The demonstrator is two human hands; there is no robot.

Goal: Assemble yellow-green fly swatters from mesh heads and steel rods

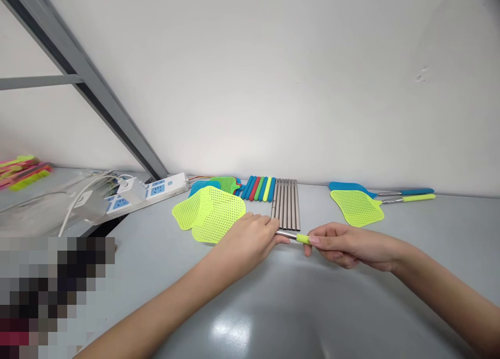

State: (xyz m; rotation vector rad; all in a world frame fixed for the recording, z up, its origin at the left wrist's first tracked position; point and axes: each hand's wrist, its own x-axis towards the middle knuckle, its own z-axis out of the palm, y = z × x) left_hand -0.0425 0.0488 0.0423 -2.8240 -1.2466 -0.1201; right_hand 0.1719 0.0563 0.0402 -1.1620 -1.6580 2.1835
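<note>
A yellow-green fly swatter is held level between my hands, low over the table. Round its metal rod (287, 234) my left hand (250, 239) is closed, with the perforated swatter head (219, 213) just beyond the fingers; the join is hidden by the hand. My right hand (347, 246) pinches the yellow-green handle (302, 238), which sits on the rod's right end; most of the handle is covered by the fingers. Behind my hands lie a row of metal tubes (287, 205) and a row of coloured handles (258, 188) in blue, red, green and yellow.
Loose swatter heads, one yellow-green (185, 210) and one green (226, 183), lie at the left. Two whole swatters (357, 208) rest at the right by the wall. A power strip (156, 189) with plugs and cables lines the table's left edge, beside a pixelated area.
</note>
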